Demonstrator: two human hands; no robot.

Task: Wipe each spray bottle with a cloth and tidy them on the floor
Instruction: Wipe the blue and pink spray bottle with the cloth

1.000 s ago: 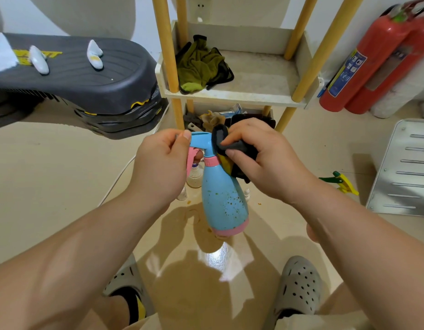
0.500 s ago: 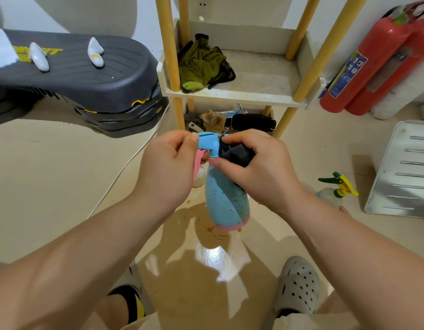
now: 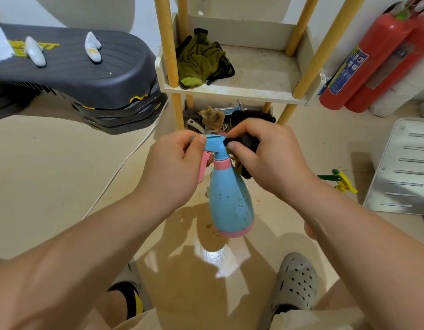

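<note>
A blue spray bottle [image 3: 230, 203] with a pink collar, pink trigger and pink base hangs upright above the floor, its body speckled with brown spots. My left hand [image 3: 175, 167] pinches its blue nozzle head between thumb and fingers. My right hand [image 3: 265, 158] grips a dark cloth [image 3: 248, 142] and presses it against the back of the nozzle head and neck. A second spray bottle with a green and yellow head [image 3: 337, 181] sits on the floor to the right, its body hidden behind my right forearm.
A wooden-legged shelf [image 3: 242, 91] stands ahead with a green rag [image 3: 201, 60] on it and clutter beneath. A black stepped platform [image 3: 87, 75] is at left, red fire extinguishers [image 3: 378, 60] at right, a metal vented panel [image 3: 406, 167] on the floor. My feet in clogs [image 3: 294, 282] are below.
The bottle stays held in my left hand while my right hand shifted the cloth from the neck up to the back of the nozzle head. More of the bottle's body shows now.
</note>
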